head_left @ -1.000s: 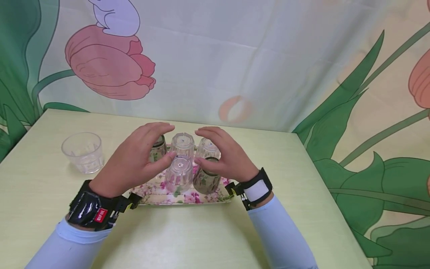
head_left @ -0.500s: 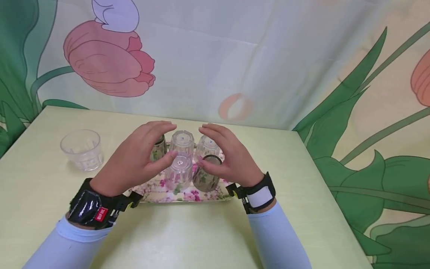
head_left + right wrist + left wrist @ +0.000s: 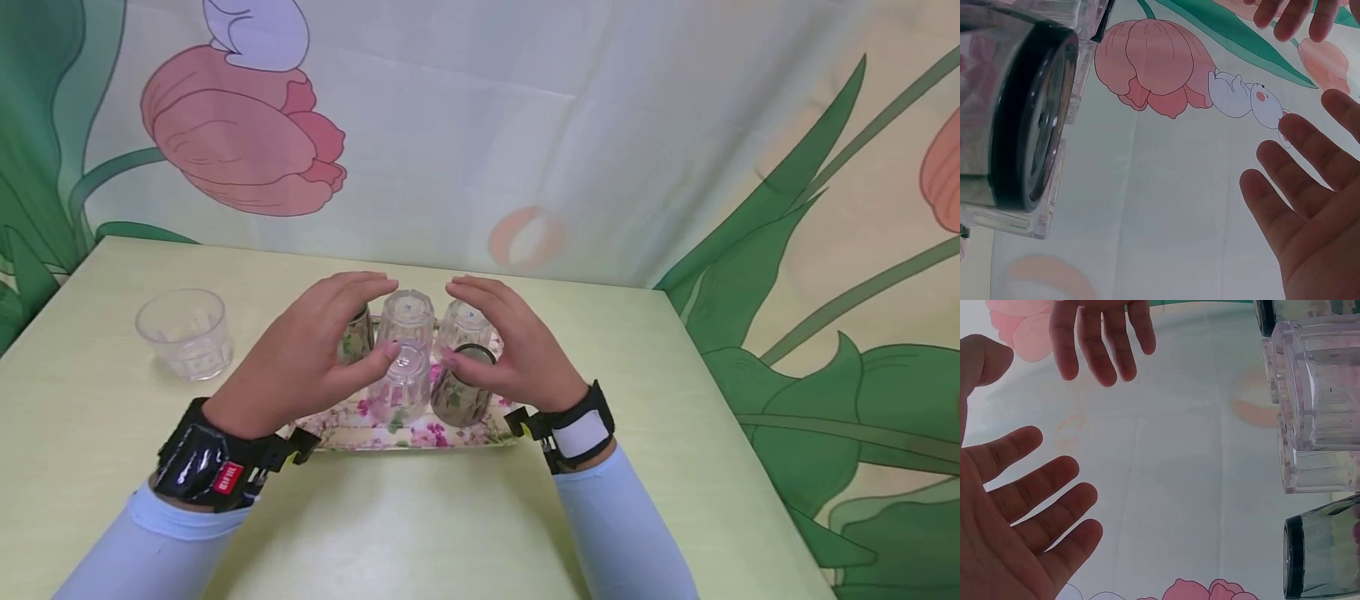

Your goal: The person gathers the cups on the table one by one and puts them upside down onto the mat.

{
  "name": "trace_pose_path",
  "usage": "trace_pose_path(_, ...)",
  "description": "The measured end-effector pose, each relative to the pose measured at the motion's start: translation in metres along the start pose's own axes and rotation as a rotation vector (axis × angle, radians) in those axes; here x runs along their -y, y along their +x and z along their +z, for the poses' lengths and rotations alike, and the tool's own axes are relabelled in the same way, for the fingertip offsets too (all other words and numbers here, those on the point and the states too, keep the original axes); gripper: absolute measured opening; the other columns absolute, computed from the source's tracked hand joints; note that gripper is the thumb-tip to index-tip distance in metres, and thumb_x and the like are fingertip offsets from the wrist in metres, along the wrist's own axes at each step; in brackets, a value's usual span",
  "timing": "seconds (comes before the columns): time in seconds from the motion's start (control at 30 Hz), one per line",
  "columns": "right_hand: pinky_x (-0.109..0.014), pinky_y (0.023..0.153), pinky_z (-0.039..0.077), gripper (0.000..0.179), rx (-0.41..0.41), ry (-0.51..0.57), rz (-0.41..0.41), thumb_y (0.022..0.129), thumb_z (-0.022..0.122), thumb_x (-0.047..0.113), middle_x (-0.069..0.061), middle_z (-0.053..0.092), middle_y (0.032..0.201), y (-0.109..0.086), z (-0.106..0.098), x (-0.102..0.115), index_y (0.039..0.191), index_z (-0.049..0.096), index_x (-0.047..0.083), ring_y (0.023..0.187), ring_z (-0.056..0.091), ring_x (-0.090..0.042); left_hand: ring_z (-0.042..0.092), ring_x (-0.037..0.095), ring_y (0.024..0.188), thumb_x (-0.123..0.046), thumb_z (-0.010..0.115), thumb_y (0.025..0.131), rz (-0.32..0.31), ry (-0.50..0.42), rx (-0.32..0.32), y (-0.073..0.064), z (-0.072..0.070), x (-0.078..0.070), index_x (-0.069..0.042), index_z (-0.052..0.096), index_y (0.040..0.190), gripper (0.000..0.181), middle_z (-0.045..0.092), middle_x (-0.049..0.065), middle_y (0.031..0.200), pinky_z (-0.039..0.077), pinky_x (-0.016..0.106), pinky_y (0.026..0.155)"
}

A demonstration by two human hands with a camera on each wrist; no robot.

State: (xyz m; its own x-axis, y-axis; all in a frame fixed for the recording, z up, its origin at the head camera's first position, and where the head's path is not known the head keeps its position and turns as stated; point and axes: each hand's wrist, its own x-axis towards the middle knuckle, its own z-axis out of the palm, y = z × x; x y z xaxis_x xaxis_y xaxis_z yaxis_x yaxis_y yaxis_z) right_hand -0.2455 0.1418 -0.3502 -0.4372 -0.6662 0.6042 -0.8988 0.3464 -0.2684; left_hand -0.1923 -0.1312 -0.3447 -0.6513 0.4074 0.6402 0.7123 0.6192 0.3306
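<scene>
My left hand (image 3: 296, 354) hovers over the left part of a floral tray (image 3: 341, 432), fingers apart and gently bent, holding nothing. Opposite it, my right hand (image 3: 525, 354) is raised over the right part, palm turned inward, also holding nothing. Between and below them, several glasses stand on the tray. The clear ones, a front glass (image 3: 400, 396), a back glass (image 3: 407, 310) and a right back glass (image 3: 457, 321), are base up. A dark-tinted glass (image 3: 460, 406) with a black ring on top stands front right. Another tinted glass (image 3: 358, 340) is partly hidden by my left hand.
A wide clear glass (image 3: 183, 342) stands mouth up on the pale table (image 3: 420, 525), left of the tray. Behind the table's back edge hangs a curtain (image 3: 450, 150) printed with flowers and leaves.
Both hands stay above the tray, empty. My right hand has shifted slightly right, widening the gap between the hands; the view tilted a little. The glasses have not moved.
</scene>
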Motion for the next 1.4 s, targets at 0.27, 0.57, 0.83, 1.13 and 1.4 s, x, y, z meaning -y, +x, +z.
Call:
trace_pose_path(0.27, -0.042, 0.113, 0.042, 0.069, 0.012, -0.002, 0.023, 0.089, 0.073, 0.034, -0.012, 0.050, 0.147, -0.002, 0.003, -0.002, 0.147, 0.047, 0.010, 0.139, 0.045, -0.025, 0.050, 0.027, 0.133, -0.034, 0.073, 0.087, 0.015, -0.004, 0.018, -0.002, 0.002, 0.001, -0.008, 0.053, 0.141, 0.063, 0.056, 0.010, 0.140, 0.043, 0.048, 0.110)
trace_pose_path(0.57, -0.041, 0.113, 0.042, 0.068, 0.017, -0.004, 0.019, 0.090, 0.071, 0.037, -0.011, 0.050, 0.147, -0.003, 0.005, -0.002, 0.147, 0.047, 0.008, 0.138, 0.046, -0.025, 0.051, 0.029, 0.131, -0.033, 0.079, 0.082, 0.044, -0.002, 0.029, -0.001, 0.005, 0.003, -0.006, 0.054, 0.140, 0.069, 0.055, 0.012, 0.140, 0.046, 0.048, 0.108)
trace_pose_path(0.83, -0.040, 0.113, 0.041, 0.067, 0.027, -0.004, 0.006, 0.089, 0.072, 0.033, -0.012, 0.051, 0.146, 0.002, 0.005, -0.001, 0.146, 0.047, 0.007, 0.137, 0.046, -0.025, 0.052, 0.030, 0.130, -0.030, 0.075, 0.086, 0.006, 0.030, 0.025, -0.001, 0.002, 0.008, -0.006, 0.056, 0.138, 0.060, 0.056, 0.013, 0.139, 0.045, 0.049, 0.108)
trace_pose_path(1.13, -0.038, 0.113, 0.041, 0.067, 0.033, 0.006, 0.013, 0.087, 0.074, 0.029, -0.012, 0.052, 0.144, -0.001, 0.011, -0.002, 0.145, 0.049, 0.006, 0.136, 0.047, -0.024, 0.052, 0.033, 0.129, -0.025, 0.073, 0.090, -0.105, 0.076, 0.035, -0.009, -0.007, 0.024, -0.003, 0.058, 0.135, 0.053, 0.056, 0.015, 0.137, 0.046, 0.053, 0.106)
trace_pose_path(1.4, -0.039, 0.115, 0.039, 0.066, 0.027, -0.007, 0.010, 0.088, 0.073, 0.029, -0.012, 0.052, 0.144, 0.000, 0.008, -0.002, 0.145, 0.049, 0.007, 0.137, 0.046, -0.026, 0.053, 0.035, 0.127, -0.024, 0.071, 0.090, -0.171, 0.137, 0.025, -0.016, -0.015, 0.043, -0.005, 0.060, 0.132, 0.047, 0.059, 0.016, 0.134, 0.045, 0.054, 0.105)
